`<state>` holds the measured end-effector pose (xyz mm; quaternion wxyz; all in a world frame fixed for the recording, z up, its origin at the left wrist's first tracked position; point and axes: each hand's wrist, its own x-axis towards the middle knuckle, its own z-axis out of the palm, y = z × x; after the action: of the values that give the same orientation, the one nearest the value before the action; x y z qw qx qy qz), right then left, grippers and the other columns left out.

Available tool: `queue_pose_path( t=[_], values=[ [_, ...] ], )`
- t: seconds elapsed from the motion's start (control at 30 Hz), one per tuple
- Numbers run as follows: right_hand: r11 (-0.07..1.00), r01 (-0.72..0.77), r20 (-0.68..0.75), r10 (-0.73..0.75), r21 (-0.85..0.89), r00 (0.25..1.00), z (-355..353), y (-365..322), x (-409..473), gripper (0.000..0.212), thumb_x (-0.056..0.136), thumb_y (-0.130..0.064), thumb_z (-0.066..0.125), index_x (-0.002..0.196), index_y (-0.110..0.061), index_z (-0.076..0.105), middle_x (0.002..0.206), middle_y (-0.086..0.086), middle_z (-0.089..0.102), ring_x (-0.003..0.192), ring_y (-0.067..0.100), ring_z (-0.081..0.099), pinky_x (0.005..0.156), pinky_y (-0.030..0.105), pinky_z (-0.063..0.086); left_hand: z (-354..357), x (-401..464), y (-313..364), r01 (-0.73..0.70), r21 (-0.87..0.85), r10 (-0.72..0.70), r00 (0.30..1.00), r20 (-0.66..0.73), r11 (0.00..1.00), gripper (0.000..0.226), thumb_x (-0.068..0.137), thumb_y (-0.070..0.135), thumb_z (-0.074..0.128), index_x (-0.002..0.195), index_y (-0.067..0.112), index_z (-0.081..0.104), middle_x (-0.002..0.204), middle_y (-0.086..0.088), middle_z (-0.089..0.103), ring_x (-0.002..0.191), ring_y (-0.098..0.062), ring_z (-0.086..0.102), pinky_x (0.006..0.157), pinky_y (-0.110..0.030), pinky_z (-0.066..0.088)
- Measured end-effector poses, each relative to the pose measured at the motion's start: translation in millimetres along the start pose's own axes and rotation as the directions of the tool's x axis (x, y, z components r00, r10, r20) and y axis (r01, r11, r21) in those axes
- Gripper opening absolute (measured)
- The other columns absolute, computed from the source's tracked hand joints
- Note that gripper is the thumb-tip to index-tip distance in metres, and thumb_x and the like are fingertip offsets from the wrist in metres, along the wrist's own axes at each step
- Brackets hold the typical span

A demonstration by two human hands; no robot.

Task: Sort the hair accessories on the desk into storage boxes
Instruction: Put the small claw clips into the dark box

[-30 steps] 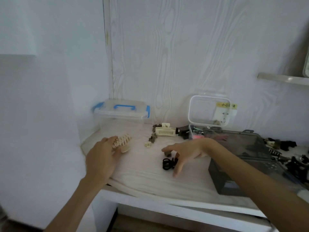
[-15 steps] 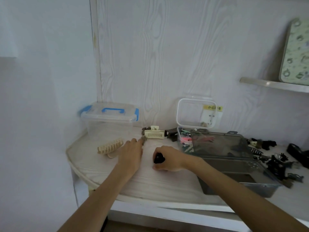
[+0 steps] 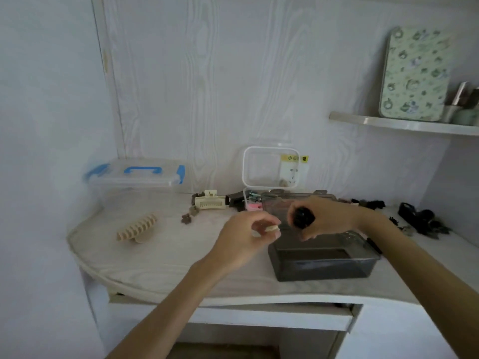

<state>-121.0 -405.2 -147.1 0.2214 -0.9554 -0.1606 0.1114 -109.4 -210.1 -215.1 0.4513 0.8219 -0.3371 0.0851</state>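
Both hands are busy over the front-right part of the bench: the right hand (image 3: 329,218) curls its fingers around a small black hair accessory (image 3: 302,216) above the open dark storage box (image 3: 324,257), while the left hand (image 3: 246,237) pinches a small cream clip (image 3: 272,228) just beside that box's left rim. Judging by the spread, the sorting is at an early stage, as the dark box looks nearly bare inside. A small clear box (image 3: 252,200) behind it, lid raised, holds a few pink and green pieces. Left loose on the bench are one ridged beige claw clip (image 3: 137,228) toward the left edge, one cream claw clip (image 3: 210,202) near the back wall, about three small brown clips (image 3: 186,219) and a dark clip (image 3: 234,200) beside it. A black heap (image 3: 420,220) at the right edge is too tangled to count. A third box, a blue-handled storage box (image 3: 134,174), sits closed in the back-left corner.
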Motion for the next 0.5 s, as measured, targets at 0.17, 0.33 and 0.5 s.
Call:
queue_pose_path(
  t=[0.17,0.33,0.5],
  values=[
    [0.999,-0.031,0.09,0.028,0.029,0.996,9.9,32.3,-19.2,0.061,0.078,-0.007,0.067,0.13,-0.03,0.045,0.13,-0.012,0.052,0.119,0.006,0.048,0.104,0.026,0.036,39.2,13.3,1.3,-0.022,0.154,0.003,0.992,0.122,0.988,0.033,0.082,0.031,0.067,0.114,0.03,0.063,0.11,0.012,0.068,0.097,-0.003,0.061,0.092,-0.029,0.05],
    [0.993,-0.012,0.061,0.005,0.121,0.998,10.8,42.0,-17.6,0.059,0.082,0.008,0.053,0.133,-0.022,0.045,0.133,-0.005,0.051,0.12,0.008,0.051,0.103,0.03,0.045,32.4,12.2,-5.6,-0.012,0.307,0.043,0.994,-0.097,0.952,0.026,0.086,0.035,0.062,0.112,0.034,0.061,0.106,0.018,0.066,0.091,0.004,0.054,0.075,-0.008,0.038],
    [0.979,0.139,-0.288,-0.092,0.146,0.953,24.1,20.4,5.7,0.042,0.086,0.005,0.052,0.102,-0.033,0.062,0.11,-0.005,0.065,0.097,-0.002,0.061,0.09,0.018,0.051,1.9,1.5,-48.8,0.228,0.269,-0.096,0.899,-0.428,0.936,0.023,0.09,0.026,0.055,0.111,0.031,0.062,0.106,0.016,0.065,0.091,0.002,0.057,0.076,-0.017,0.045]
  ],
)
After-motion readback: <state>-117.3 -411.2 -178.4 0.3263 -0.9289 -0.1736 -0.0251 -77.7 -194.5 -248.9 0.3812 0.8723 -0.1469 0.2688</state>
